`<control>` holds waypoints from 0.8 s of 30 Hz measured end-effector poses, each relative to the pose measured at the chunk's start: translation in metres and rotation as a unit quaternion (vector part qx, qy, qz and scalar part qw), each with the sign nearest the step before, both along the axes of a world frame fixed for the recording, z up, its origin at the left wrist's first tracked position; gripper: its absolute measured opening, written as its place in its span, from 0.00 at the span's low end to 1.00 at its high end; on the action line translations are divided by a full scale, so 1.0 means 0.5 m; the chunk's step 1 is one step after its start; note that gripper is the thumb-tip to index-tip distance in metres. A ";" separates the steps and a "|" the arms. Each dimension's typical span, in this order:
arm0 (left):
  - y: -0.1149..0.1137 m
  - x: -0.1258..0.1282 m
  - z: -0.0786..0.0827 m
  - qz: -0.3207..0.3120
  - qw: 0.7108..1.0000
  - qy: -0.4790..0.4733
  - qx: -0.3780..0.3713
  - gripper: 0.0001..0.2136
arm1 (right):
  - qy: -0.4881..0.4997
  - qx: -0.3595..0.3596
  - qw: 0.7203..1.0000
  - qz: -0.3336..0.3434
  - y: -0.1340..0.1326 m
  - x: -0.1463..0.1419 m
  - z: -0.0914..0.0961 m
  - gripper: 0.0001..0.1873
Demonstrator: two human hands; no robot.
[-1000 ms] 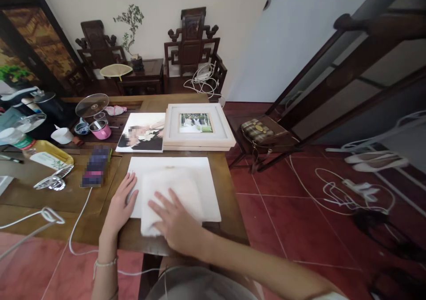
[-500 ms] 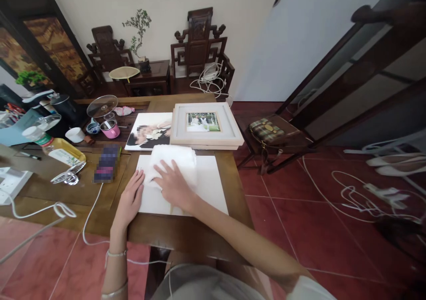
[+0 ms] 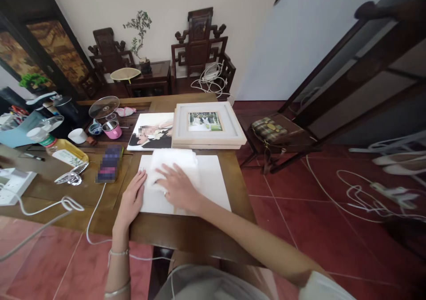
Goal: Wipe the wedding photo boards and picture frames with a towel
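A flat white board lies near the front edge of the wooden table. On it rests a folded white cloth, thick and soft-looking. My right hand presses down on the cloth with fingers spread, a ring showing on one of them. Along the board's left edge my left hand lies flat, fingertips touching the board and fingers stretched out. Just behind the board are a large photo print and a pale picture frame, stacked on another frame.
To the left lie a phone on a white cable, an oil bottle, a pink cup and a white power strip. A plaid bag sits on a chair at the right. Cables trail over the red tiled floor.
My right hand and the white cloth have shifted slightly towards me on the board. My left hand keeps its place at the board's edge. The view has moved a little.
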State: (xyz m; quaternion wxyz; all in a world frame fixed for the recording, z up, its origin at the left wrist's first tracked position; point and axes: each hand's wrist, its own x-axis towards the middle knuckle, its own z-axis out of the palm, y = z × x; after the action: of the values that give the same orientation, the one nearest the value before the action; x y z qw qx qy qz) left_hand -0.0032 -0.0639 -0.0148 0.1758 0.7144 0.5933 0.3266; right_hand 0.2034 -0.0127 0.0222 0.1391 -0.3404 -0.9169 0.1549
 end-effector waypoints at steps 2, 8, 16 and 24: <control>-0.002 0.000 0.001 0.012 1.000 -0.019 0.002 0.20 | -0.005 0.014 0.999 -0.029 0.031 -0.028 -0.005 0.22; -0.010 -0.003 0.001 0.098 0.993 -0.059 0.023 0.23 | 0.007 0.074 0.996 0.057 -0.015 -0.075 -0.022 0.18; -0.011 0.006 0.005 0.076 0.997 -0.029 -0.011 0.23 | 0.073 0.006 0.989 0.128 -0.108 0.065 -0.007 0.19; -0.013 0.005 0.005 0.024 1.000 0.006 -0.004 0.21 | 0.120 0.092 0.986 -0.067 -0.016 0.166 -0.059 0.24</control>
State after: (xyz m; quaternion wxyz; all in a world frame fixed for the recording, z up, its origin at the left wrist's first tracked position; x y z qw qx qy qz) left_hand -0.0009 -0.0702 -0.0121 0.1675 0.7013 0.6125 0.3241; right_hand 0.2866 -0.0210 -0.0073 0.2886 -0.3656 -0.8792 0.1001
